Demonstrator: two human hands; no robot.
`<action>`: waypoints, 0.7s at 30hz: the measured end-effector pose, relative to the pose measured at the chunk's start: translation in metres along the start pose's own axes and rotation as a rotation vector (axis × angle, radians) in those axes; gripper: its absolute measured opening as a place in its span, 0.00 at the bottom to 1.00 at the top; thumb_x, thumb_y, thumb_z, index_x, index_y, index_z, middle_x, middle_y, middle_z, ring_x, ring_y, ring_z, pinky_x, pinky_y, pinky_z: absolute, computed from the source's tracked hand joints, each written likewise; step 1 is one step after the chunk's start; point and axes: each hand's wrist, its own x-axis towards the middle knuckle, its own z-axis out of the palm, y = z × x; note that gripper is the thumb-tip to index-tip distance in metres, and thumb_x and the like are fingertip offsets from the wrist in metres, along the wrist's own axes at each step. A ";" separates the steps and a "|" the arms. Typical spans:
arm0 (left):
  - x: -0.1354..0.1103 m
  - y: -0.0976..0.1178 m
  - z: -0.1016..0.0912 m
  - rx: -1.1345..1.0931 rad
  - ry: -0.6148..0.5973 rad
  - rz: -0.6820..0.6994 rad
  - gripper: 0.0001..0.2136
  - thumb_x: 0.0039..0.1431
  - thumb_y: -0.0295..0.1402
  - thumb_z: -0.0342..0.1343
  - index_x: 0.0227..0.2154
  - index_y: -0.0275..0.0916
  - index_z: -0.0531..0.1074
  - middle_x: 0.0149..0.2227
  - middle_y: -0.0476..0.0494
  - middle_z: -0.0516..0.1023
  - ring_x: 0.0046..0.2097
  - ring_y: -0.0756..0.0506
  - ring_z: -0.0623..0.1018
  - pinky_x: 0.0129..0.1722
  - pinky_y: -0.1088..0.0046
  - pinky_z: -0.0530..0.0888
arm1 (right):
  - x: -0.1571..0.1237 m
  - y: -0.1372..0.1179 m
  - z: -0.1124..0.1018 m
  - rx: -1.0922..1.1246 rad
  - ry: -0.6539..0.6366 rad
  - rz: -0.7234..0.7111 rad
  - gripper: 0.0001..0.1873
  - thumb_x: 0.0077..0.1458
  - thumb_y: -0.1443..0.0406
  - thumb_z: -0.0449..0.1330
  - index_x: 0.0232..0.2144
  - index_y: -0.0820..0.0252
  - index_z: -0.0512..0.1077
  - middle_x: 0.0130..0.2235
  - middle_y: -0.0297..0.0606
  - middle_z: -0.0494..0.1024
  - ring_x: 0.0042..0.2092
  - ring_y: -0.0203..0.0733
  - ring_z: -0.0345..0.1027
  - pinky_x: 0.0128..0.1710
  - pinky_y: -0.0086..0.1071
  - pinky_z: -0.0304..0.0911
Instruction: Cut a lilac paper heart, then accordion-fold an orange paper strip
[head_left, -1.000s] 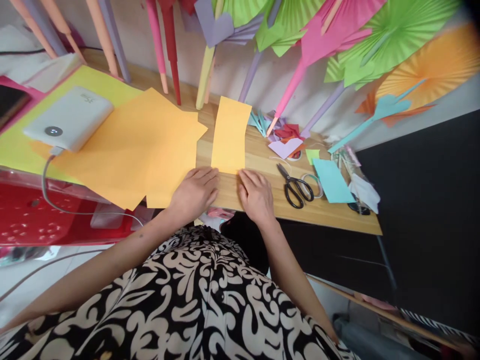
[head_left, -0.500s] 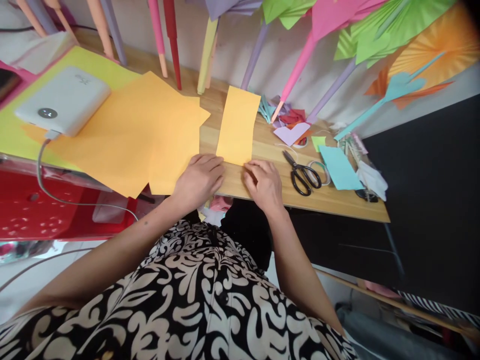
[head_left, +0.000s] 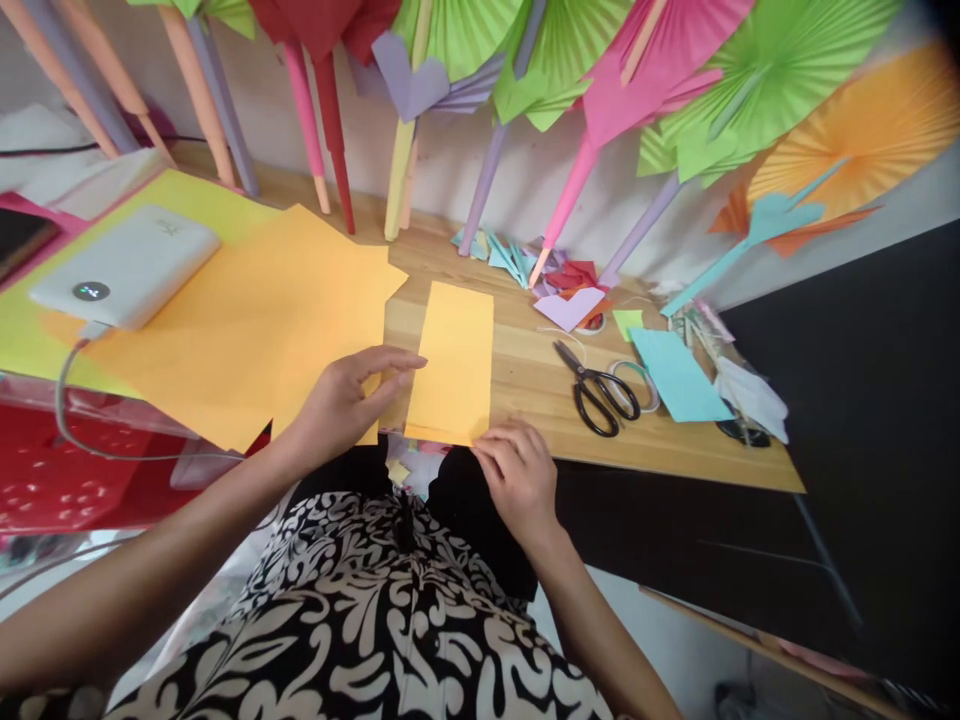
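Note:
A rectangular sheet of orange paper (head_left: 453, 360) lies upright to me at the table's front edge. Along its near end runs a narrow strip that looks folded over. My right hand (head_left: 517, 470) pinches the near right corner, thumb and fingers together. My left hand (head_left: 349, 400) is open, its fingers stretched towards the sheet's left side, with the fingertips at that edge. Partly beneath the left hand are larger orange sheets (head_left: 247, 320). Black-handled scissors (head_left: 596, 390) rest to the right of the sheet, beside a roll of tape (head_left: 646, 385).
A white power bank (head_left: 127, 265) with a cable sits on the paper at left. Paper fans (head_left: 765, 90) on rolled sticks lean along the wall. A lilac paper heart (head_left: 570, 308), paper scraps and a turquoise sheet (head_left: 679, 375) lie at right. A black panel (head_left: 862, 400) stands beyond.
The small orange sheet has come nearer the table's front edge, and a narrow strip shows along its near end. My left hand has left the near corner; my right hand now pinches the other.

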 end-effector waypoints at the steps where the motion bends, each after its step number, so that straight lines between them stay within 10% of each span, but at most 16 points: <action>1: 0.003 0.004 -0.002 0.007 -0.004 0.027 0.11 0.63 0.39 0.56 0.43 0.42 0.79 0.49 0.45 0.81 0.52 0.44 0.79 0.58 0.65 0.74 | 0.000 -0.004 0.000 0.029 0.009 -0.002 0.05 0.61 0.71 0.61 0.36 0.55 0.72 0.35 0.37 0.79 0.40 0.42 0.72 0.50 0.44 0.70; 8: 0.043 0.023 -0.025 0.048 0.069 0.036 0.12 0.62 0.42 0.57 0.43 0.44 0.81 0.46 0.46 0.82 0.51 0.43 0.79 0.57 0.67 0.73 | 0.026 -0.029 -0.055 0.651 -0.235 0.206 0.05 0.60 0.71 0.62 0.34 0.55 0.74 0.33 0.31 0.81 0.34 0.34 0.74 0.35 0.28 0.69; 13: 0.081 0.039 -0.034 0.062 0.082 0.034 0.14 0.59 0.42 0.59 0.44 0.44 0.80 0.46 0.48 0.83 0.49 0.42 0.79 0.56 0.66 0.74 | 0.073 0.008 -0.088 0.752 -0.059 0.421 0.05 0.59 0.63 0.64 0.30 0.54 0.75 0.27 0.27 0.77 0.27 0.31 0.68 0.26 0.24 0.62; 21: 0.165 -0.002 -0.011 0.218 -0.009 0.007 0.13 0.60 0.37 0.55 0.42 0.39 0.80 0.42 0.44 0.82 0.42 0.44 0.79 0.47 0.68 0.74 | 0.155 0.107 0.021 0.453 -0.217 0.475 0.07 0.53 0.62 0.61 0.25 0.58 0.72 0.30 0.33 0.78 0.33 0.38 0.69 0.36 0.32 0.62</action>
